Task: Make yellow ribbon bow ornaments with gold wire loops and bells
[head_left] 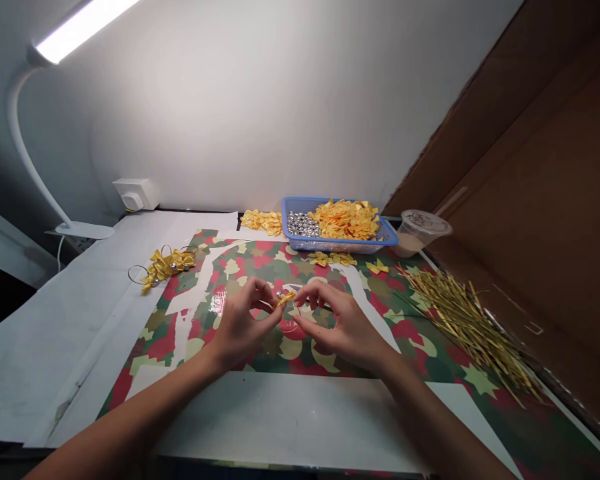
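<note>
Forearms (130,417) reaching in, left hand (243,327) pinching a small yellow bow (286,298) between its fingertips, right hand (343,327) curled just beside it, contact impossible to call!

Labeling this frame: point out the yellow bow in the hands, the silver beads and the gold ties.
yellow bow (286,298), head view, middle of the bow
silver beads (300,224), head view, middle of the pile in the tray
gold ties (460,327), head view, middle of the loose bundle

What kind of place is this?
It looks like a craft table, maybe at home or in a small workshop. A blue basket holds yellow ribbon bows and silver beads, gold strips lie heaped nearby, and a desk lamp shines above.
</note>
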A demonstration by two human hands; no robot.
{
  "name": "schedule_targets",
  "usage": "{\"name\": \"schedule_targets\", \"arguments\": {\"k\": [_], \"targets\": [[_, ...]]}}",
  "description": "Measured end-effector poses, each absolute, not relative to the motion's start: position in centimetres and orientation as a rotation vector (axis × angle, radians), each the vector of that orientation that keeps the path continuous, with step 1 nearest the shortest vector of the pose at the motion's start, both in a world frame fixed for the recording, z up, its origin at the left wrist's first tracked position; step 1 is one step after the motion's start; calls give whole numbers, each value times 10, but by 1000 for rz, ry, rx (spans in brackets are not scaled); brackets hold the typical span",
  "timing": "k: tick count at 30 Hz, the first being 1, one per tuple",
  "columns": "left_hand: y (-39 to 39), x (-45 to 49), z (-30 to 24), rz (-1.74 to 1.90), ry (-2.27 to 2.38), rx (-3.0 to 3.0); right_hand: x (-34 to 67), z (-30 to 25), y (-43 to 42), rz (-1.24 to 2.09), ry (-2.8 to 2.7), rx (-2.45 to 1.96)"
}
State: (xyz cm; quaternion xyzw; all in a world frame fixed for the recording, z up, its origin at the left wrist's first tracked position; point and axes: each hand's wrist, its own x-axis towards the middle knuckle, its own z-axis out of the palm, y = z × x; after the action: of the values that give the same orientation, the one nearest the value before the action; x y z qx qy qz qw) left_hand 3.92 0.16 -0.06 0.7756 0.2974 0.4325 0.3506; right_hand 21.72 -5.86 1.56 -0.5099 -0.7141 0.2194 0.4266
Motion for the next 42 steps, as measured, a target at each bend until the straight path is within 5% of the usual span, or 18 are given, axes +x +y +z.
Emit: {"name": "schedule_targets", "arguments": {"k": [14,42], "targets": [[1,39,-5,1133,731,2135,206,-4,-53,31,-1896,-1116],[0,40,0,1072,791,2071,205,0,-55,17,-1884,-1106]]}}
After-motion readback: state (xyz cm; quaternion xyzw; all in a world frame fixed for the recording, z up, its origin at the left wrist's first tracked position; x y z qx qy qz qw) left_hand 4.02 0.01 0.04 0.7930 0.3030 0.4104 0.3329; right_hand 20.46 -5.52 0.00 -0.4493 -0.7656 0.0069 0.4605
